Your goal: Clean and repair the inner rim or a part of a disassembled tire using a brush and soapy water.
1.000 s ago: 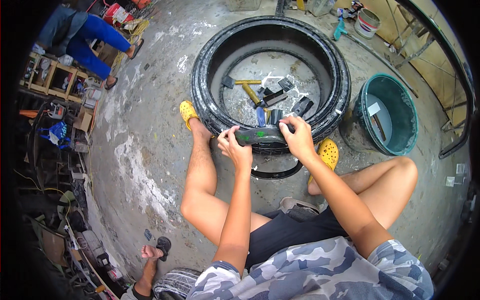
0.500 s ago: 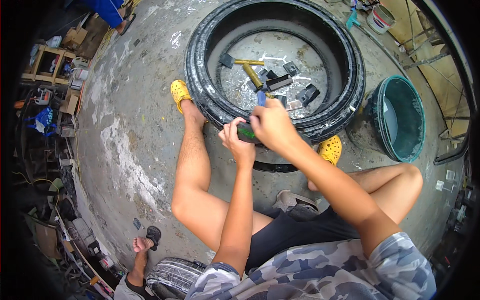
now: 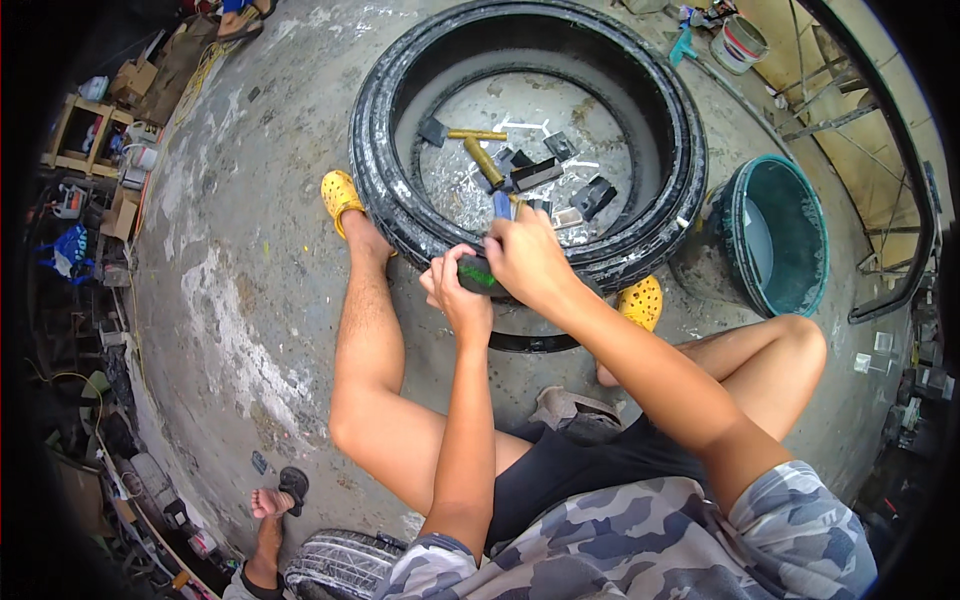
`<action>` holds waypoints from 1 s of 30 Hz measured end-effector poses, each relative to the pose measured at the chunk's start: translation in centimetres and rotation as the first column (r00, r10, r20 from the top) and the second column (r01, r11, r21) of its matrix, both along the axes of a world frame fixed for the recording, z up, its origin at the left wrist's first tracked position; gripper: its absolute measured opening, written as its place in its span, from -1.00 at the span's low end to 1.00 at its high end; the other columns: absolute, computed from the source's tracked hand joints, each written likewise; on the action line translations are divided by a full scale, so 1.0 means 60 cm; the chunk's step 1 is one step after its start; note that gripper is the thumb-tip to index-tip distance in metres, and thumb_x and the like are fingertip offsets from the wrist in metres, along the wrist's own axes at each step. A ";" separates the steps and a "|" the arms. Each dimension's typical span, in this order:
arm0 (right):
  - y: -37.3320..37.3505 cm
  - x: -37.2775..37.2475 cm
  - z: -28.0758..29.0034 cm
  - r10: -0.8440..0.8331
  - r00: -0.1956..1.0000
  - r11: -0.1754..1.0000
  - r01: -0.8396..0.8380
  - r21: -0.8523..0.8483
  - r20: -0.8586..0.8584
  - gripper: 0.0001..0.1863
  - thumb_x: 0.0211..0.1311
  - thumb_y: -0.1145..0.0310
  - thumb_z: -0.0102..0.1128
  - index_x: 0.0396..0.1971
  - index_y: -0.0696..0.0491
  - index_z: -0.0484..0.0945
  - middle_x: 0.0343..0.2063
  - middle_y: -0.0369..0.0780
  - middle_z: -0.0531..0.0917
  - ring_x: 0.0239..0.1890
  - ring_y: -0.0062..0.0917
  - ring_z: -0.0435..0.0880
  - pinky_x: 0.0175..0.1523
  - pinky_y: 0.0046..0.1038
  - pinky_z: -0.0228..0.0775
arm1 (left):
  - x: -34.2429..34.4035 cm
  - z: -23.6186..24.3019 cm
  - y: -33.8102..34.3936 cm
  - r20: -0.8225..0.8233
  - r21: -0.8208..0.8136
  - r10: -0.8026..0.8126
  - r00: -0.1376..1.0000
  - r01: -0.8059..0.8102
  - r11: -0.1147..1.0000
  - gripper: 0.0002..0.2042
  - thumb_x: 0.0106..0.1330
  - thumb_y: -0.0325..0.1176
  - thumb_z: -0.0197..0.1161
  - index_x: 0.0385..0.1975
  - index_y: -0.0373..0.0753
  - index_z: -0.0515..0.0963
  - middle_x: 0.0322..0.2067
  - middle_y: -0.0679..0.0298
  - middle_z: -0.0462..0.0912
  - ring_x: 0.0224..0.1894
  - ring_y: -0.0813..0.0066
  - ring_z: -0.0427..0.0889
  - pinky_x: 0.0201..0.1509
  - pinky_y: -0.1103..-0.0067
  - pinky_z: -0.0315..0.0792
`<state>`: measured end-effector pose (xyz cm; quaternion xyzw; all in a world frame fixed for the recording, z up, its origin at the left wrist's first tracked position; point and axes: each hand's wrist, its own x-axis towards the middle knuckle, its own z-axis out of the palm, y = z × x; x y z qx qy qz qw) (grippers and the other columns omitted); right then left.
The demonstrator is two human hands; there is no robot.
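Observation:
My left hand (image 3: 455, 295) grips a dark curved piece with green marks (image 3: 476, 276) at the near edge of a large black tyre (image 3: 375, 150). Just right of it, my right hand (image 3: 532, 258) is closed over the piece; what its fingers hold is hidden. Beyond my fingers, inside the tyre, are a blue object (image 3: 501, 204), brass-coloured cylinders (image 3: 482, 160), and several black blocks and offcuts (image 3: 596, 196). A black band (image 3: 535, 342) lies below my hands.
A teal bucket (image 3: 800, 235) stands right of the tyre, a white tub (image 3: 740, 45) and long pole (image 3: 740, 100) behind it. A wooden crate (image 3: 85, 135) and clutter line the left. Another person's foot (image 3: 270, 502) and a second tyre (image 3: 340, 565) are lower left.
My right hand has moved from the piece's far end leftward, closer to my left hand, and is turned more back-upward. The view has shifted, and the other person at upper left is mostly out of it.

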<state>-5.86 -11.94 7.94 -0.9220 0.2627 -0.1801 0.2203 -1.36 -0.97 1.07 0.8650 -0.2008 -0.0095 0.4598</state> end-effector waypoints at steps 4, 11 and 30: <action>-0.027 -0.122 0.058 -0.117 0.992 0.939 0.126 0.319 -0.046 -0.90 0.09 0.45 0.22 -0.44 0.16 0.63 -0.41 0.04 0.55 -0.21 -0.05 0.50 -0.05 -0.10 0.36 | 0.000 0.011 0.008 -0.022 0.056 0.015 1.000 -0.014 0.998 -0.74 0.05 -0.44 0.29 -0.24 0.03 0.56 -0.25 0.41 0.50 0.02 0.20 0.35 0.11 0.23 0.16; 0.022 0.038 0.006 0.088 0.989 0.995 -0.094 -0.045 -0.119 -0.85 0.05 0.44 0.20 -0.45 0.24 0.63 -0.41 0.10 0.56 -0.19 0.01 0.49 -0.02 -0.08 0.38 | -0.008 0.005 -0.016 -0.047 0.005 0.045 0.998 -0.045 0.999 -0.78 0.11 -0.37 0.32 -0.23 0.04 0.57 -0.24 0.42 0.51 0.03 0.22 0.36 0.09 0.22 0.13; -0.012 -0.059 0.063 -0.108 0.986 0.989 0.094 0.111 0.125 -0.92 0.14 0.44 0.30 -0.39 0.13 0.65 -0.42 -0.06 0.50 -0.30 -0.17 0.54 -0.20 -0.20 0.41 | 0.004 0.012 -0.019 -0.035 0.126 0.094 0.995 -0.089 0.988 -0.74 0.03 -0.38 0.34 -0.25 0.10 0.60 -0.27 0.42 0.51 0.02 0.21 0.37 0.08 0.21 0.17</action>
